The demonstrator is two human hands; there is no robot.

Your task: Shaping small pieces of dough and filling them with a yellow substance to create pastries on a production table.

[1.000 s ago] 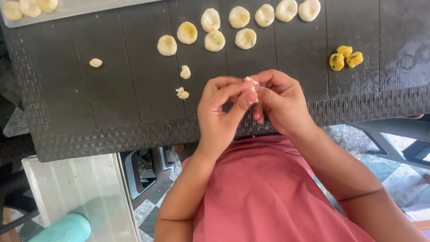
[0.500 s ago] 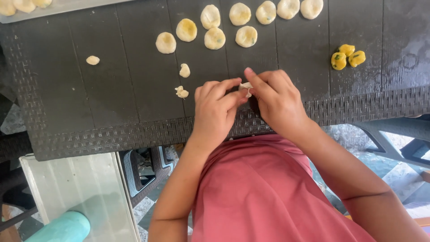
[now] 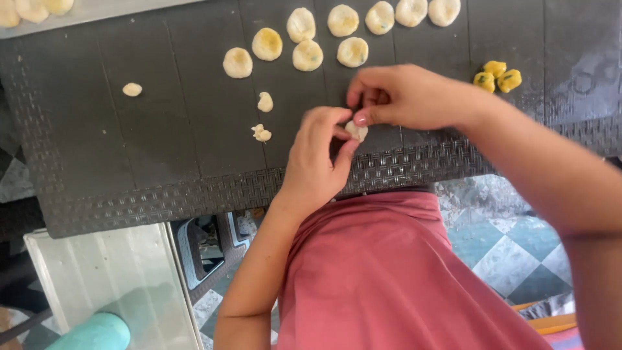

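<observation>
We start at the left of the dark table (image 3: 97, 149), where a loose dough bit (image 3: 132, 89) lies alone, and two more dough scraps (image 3: 262, 133) sit nearer our hands. Behind them runs a row of pressed dough discs (image 3: 308, 55), some with yellow centres.

Our left hand (image 3: 317, 162) comes up from below with thumb and fingers pinched on a small pale dough piece (image 3: 356, 130). Our right hand (image 3: 408, 97) reaches in from the right and nips the same piece from above — so it sits caught between both sets of fingertips, just above the table's woven front edge.

We judge the soft piece could tear or smear if the two hands pull unevenly; held this near the edge, it could also slip off and drop to the floor. Well to the right, three yellow filling balls (image 3: 495, 74) rest together, apart from both hands.
</observation>
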